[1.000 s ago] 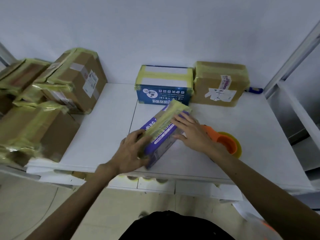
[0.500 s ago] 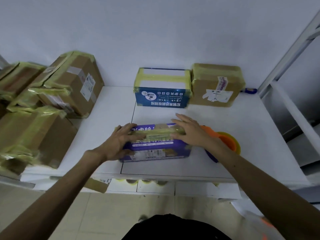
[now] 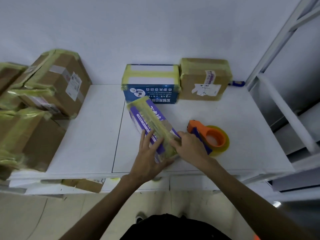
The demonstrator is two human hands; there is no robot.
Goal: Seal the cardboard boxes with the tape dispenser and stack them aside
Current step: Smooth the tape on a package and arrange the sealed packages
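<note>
Nearby, tape dispenser (image 3: 210, 135) sits beside the purple box (image 3: 147, 115) pressed by flat-fingered left hand (image 3: 149, 160) and right hand (image 3: 190, 148), blue box (image 3: 152, 92) behind.

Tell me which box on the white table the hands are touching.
The purple box lying diagonally near the front: the left hand and right hand rest on it. The blue box and brown box stand untouched by the wall.

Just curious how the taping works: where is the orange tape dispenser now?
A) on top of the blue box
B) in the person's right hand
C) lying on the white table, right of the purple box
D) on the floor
C: the orange tape dispenser lies on the white table just right of the purple box, while the left hand and right hand both touch the box.
</note>
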